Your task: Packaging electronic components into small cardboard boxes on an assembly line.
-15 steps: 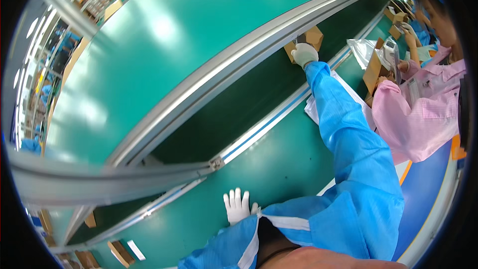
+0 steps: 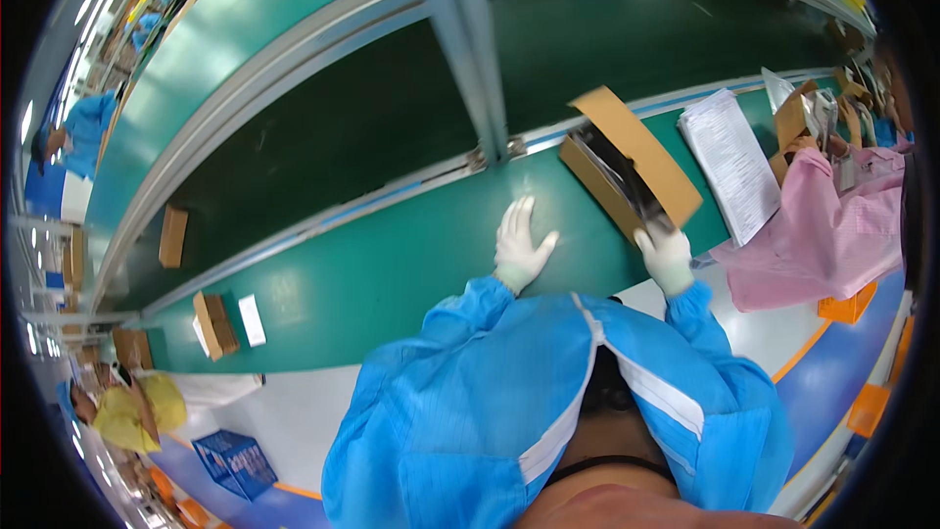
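The gloved left hand [image 2: 523, 249] is empty, fingers spread; the gloved right hand [image 2: 668, 261] curls, slightly blurred, round the near end of one open carton [image 2: 648, 155] — at the left hand's two o'clock, the right's eleven. One paper stack [image 2: 729, 167] lies at the right's one o'clock; one white card [image 2: 252, 320], near the left's nine.

Open brown cardboard box [image 2: 648, 157], aslant over green worktop [image 2: 401, 279]
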